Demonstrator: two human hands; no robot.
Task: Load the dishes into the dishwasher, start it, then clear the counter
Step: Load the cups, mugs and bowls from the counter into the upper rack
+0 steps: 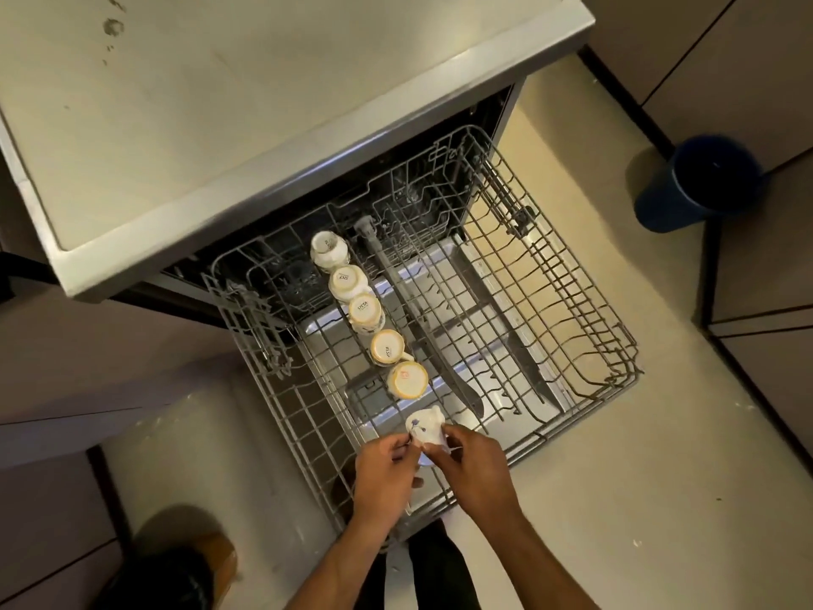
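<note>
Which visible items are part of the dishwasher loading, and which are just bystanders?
Job: white floral cup held by left hand and right hand; five upturned white cups in a row; pulled-out grey wire rack; steel counter.
Bystanders: dark blue bin; brown shoe.

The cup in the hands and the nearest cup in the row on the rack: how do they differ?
The held cup is gripped by the left hand and right hand, tilted, its flower print showing. The nearest rack cup stands free, upside down, base up. Both are pale.
</note>
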